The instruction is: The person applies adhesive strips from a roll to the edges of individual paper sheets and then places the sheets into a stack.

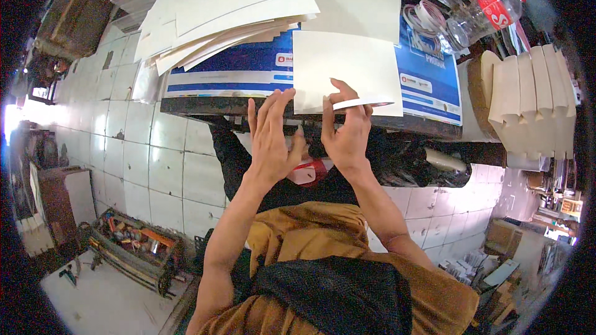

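A cream sheet of card (347, 65) lies at the table's front edge, its near end reaching just over the edge. My right hand (347, 130) holds a thin white roll of tape (366, 103), seen nearly edge-on, over the card's near right corner. The index finger and thumb reach onto the card. My left hand (273, 136) is at the card's near left corner, fingers stretched out and nothing visible in it. Beyond the card lies another cream sheet (354, 0). A fanned stack of cream sheets (230, 12) rests at the far left of the table.
Blue-and-white printed sheets (428, 80) cover the tabletop (186, 107). On the right are tape rolls (425, 17), clear plastic bottles with red labels (496, 9) and a row of folded cream card pieces (531, 99). A tool tray (133, 245) stands at lower left.
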Tool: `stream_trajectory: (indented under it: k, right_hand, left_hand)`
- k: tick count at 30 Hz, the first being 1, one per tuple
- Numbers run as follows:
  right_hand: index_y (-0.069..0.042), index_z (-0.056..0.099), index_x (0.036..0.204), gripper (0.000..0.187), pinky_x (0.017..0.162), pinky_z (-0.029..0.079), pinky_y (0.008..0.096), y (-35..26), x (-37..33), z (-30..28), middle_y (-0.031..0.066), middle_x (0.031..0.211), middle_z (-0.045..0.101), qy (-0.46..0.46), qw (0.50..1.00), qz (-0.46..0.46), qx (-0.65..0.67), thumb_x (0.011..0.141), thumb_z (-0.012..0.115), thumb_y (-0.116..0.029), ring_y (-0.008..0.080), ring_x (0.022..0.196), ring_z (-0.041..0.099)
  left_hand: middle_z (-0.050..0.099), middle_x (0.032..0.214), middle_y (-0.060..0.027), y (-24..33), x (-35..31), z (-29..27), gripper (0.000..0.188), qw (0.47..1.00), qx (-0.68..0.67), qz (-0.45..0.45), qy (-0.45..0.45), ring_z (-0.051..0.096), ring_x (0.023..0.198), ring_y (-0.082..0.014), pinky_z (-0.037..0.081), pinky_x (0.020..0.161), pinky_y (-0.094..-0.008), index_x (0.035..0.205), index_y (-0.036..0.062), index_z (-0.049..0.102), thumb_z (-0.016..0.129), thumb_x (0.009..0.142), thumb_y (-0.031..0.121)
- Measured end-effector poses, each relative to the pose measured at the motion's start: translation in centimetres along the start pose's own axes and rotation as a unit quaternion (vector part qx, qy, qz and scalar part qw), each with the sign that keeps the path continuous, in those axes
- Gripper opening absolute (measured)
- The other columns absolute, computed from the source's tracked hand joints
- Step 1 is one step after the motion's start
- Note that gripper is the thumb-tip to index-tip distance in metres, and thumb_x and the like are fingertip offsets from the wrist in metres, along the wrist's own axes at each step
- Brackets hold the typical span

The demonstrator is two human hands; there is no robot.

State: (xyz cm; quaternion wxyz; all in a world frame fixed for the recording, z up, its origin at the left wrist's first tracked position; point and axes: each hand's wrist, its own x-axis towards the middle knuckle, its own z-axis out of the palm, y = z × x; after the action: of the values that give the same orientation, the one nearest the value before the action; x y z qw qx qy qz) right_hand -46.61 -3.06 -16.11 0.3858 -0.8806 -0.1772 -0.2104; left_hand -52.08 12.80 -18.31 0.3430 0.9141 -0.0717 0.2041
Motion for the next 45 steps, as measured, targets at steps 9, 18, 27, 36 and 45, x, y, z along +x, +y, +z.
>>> stream_trajectory:
  k: [9, 18, 27, 36, 45]
  right_hand:
    - [-0.003, 0.063, 0.129, 0.036, 0.094, 0.042, 0.0389, 0.3, -0.5, 0.5, 0.0044, 0.090, 0.070, 0.030, 1.000, -0.002, -0.002, 0.093, 0.068, -0.005, 0.0233, 0.088, 0.065]
    - [-0.008, 0.062, 0.131, 0.041, 0.090, 0.041, 0.0433, 0.5, -0.7, 0.6, 0.0074, 0.093, 0.070, 0.013, 0.999, 0.009, 0.039, 0.091, 0.069, -0.007, 0.0260, 0.087, 0.062]
    - [-0.002, 0.062, 0.126, 0.034, 0.096, 0.051, 0.0342, 2.0, -0.4, -5.3, 0.0121, 0.119, 0.071, 0.082, 0.989, 0.089, 0.088, 0.094, 0.071, -0.010, 0.0217, 0.109, 0.067]
    - [-0.002, 0.064, 0.125, 0.027, 0.099, 0.049, 0.0393, 8.7, -1.1, -10.1, 0.0121, 0.113, 0.073, 0.097, 0.988, 0.070, -0.099, 0.101, 0.064, -0.014, 0.0256, 0.107, 0.067]
    - [-0.006, 0.067, 0.120, 0.025, 0.102, 0.040, 0.0465, 9.4, -1.2, -9.3, 0.0102, 0.110, 0.071, 0.078, 0.984, 0.050, -0.152, 0.097, 0.067, -0.016, 0.0332, 0.106, 0.063]
  left_hand:
    - [0.046, 0.154, -0.0145, 1.2, -2.5, 1.1, 0.061, 0.993, 0.078, -0.017, 0.086, 0.029, 0.150, -0.0407, 0.005, 0.124, -0.0612, 0.147, 0.0073, 0.048, 0.067, 0.091, 0.026]
    - [0.045, 0.154, -0.0145, 0.6, -2.5, 1.7, 0.054, 0.994, 0.094, -0.028, 0.045, 0.027, 0.151, -0.0403, -0.004, 0.123, -0.0632, 0.138, 0.0113, 0.061, 0.069, 0.087, 0.026]
    - [0.047, 0.151, -0.0132, 1.0, -2.2, 2.1, 0.048, 0.991, 0.120, -0.031, 0.048, 0.027, 0.152, -0.0377, -0.003, 0.122, -0.0630, 0.133, 0.0125, 0.064, 0.069, 0.088, 0.029]
    - [0.046, 0.152, -0.0114, 0.5, -2.1, 2.5, 0.053, 0.990, 0.130, -0.021, 0.057, 0.031, 0.149, -0.0406, 0.005, 0.122, -0.0639, 0.135, 0.0134, 0.060, 0.070, 0.087, 0.033]
    - [0.044, 0.154, -0.0102, 0.4, -2.2, 2.2, 0.055, 0.987, 0.150, -0.026, 0.046, 0.031, 0.149, -0.0407, 0.006, 0.122, -0.0646, 0.137, 0.0154, 0.059, 0.071, 0.087, 0.035]
